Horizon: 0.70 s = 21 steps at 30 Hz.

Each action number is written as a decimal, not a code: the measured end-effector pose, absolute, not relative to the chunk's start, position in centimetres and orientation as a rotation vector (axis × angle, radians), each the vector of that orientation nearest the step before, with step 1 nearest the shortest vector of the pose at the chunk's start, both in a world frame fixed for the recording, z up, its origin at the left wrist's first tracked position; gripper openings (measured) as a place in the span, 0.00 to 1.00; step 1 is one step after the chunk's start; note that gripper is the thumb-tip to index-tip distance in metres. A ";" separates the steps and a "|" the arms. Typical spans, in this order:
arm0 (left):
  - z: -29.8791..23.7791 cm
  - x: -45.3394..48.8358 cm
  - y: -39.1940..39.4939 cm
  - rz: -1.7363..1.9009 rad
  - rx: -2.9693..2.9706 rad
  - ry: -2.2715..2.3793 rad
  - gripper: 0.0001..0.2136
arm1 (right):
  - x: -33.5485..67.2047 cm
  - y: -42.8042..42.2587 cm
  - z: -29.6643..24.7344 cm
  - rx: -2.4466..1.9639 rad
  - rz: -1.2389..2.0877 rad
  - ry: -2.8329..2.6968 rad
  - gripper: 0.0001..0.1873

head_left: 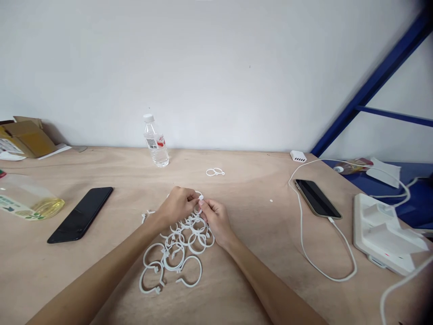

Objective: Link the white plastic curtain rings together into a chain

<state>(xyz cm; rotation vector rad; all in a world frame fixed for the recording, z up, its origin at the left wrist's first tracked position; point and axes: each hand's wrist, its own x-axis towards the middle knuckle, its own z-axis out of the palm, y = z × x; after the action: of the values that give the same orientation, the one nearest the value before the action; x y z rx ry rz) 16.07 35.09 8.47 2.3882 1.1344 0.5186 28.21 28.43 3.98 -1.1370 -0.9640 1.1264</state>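
Observation:
Several white plastic rings lie in a loose pile on the wooden table, just in front of me. My left hand and my right hand meet above the far end of the pile. Both are closed in a pinch on one white ring, held between the fingertips. A pair of joined white rings lies apart, farther back on the table.
A clear water bottle stands at the back. A black phone lies at left, near a plastic oil bottle and a cardboard box. At right lie a charging phone, its white cable, a charger and a white tray.

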 end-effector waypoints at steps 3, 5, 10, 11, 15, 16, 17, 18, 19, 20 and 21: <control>8.6 16.2 35.5 0.526 2.186 1.245 0.11 | 28.2 28.3 4.1 -1.136 1.088 -1.006 0.17; 8.5 16.3 35.6 0.516 2.168 1.256 0.13 | 28.1 28.2 4.2 -1.141 1.075 -1.048 0.16; 9.5 16.2 36.7 0.421 2.225 1.076 0.10 | 27.9 28.2 4.2 -1.179 1.014 -1.062 0.16; 10.0 16.1 37.2 0.364 2.230 1.016 0.13 | 27.8 28.2 4.2 -1.178 0.996 -1.057 0.15; 12.5 16.0 40.2 0.013 2.133 0.754 0.24 | 27.8 28.3 4.1 -1.159 0.948 -1.068 0.12; 12.8 16.3 41.1 -0.014 2.134 0.724 0.24 | 27.8 28.3 4.1 -1.155 0.936 -1.069 0.11; 12.9 16.7 41.9 -0.003 2.179 0.740 0.24 | 27.7 28.3 4.1 -1.151 0.924 -1.069 0.10; 12.7 17.4 42.6 0.029 2.253 0.791 0.23 | 27.7 28.3 4.1 -1.149 0.914 -1.071 0.09; 12.3 18.2 43.3 0.071 2.346 0.862 0.22 | 27.7 28.2 4.1 -1.147 0.908 -1.077 0.09; 11.6 19.1 43.8 0.117 2.447 0.957 0.20 | 27.7 28.2 4.1 -1.146 0.905 -1.086 0.08; 10.8 20.0 44.2 0.161 2.493 1.030 0.20 | 27.7 28.2 4.0 -1.144 0.902 -1.097 0.08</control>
<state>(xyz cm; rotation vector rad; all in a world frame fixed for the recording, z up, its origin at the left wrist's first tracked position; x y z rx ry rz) 20.01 44.20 10.84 2.4934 1.0303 0.1614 27.69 28.20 4.03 -1.1438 -1.0969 0.9021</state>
